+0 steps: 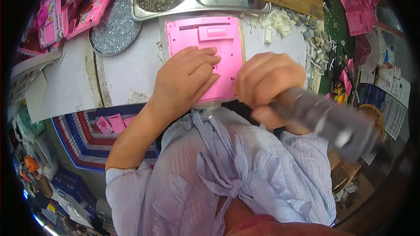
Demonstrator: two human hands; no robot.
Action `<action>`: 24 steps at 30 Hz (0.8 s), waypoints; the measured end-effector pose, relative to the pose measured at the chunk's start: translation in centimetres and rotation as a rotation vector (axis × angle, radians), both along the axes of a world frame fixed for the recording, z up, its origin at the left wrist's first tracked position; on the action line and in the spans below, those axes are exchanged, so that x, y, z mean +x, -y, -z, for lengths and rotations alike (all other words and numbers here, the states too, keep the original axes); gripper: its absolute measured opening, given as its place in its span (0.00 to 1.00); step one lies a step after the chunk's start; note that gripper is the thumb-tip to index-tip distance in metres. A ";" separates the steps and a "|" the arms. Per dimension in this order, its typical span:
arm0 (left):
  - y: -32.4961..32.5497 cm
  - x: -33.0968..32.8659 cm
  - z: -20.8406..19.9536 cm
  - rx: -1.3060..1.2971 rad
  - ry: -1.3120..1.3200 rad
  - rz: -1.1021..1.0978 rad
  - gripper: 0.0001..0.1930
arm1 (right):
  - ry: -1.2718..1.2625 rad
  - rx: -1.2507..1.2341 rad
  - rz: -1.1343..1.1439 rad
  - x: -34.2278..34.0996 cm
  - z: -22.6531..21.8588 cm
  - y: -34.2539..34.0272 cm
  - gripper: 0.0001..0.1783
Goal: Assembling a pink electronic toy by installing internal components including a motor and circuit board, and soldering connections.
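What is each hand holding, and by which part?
The right hand grips a dark, blurred tool by its end nearer the pink panel; the left hand rests on that panel.

Bright light glints on the steel tray (227, 7) beyond the left hand (186, 76); the right hand (271, 81) and electric screwdriver (341, 124) blur.

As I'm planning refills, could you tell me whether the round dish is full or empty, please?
Not empty; how full, I cannot tell: small silvery pieces cover the round dish, hiding its depth.
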State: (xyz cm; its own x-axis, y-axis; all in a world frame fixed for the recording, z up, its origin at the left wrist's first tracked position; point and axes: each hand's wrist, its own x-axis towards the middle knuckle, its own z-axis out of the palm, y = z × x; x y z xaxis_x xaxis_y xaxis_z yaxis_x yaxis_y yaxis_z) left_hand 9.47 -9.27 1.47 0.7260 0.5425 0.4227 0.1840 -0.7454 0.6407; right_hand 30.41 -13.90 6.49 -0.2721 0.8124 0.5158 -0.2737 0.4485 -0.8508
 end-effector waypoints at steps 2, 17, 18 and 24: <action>0.1 -0.1 0.0 -0.016 -0.014 0.006 0.08 | -0.099 -0.052 0.056 0.9 -1.0 -0.5 0.11; -0.3 0.2 0.0 -0.075 -0.012 -0.014 0.12 | -0.107 -0.083 0.093 2.9 -0.6 -7.7 0.19; -0.2 0.2 0.0 -0.081 -0.011 -0.009 0.12 | -0.104 -0.086 0.127 2.8 -0.2 -8.5 0.20; -0.2 0.1 0.0 -0.097 -0.002 0.000 0.13 | 0.115 -0.103 0.231 1.9 1.5 -8.3 0.18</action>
State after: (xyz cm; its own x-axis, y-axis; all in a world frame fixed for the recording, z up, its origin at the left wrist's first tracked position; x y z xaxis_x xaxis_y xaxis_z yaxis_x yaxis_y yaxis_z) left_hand 9.58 -9.09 1.51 0.7265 0.5811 0.3668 0.1853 -0.6797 0.7097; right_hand 32.30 -5.57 4.97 -0.1261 0.9061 0.4038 -0.0730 0.3974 -0.9147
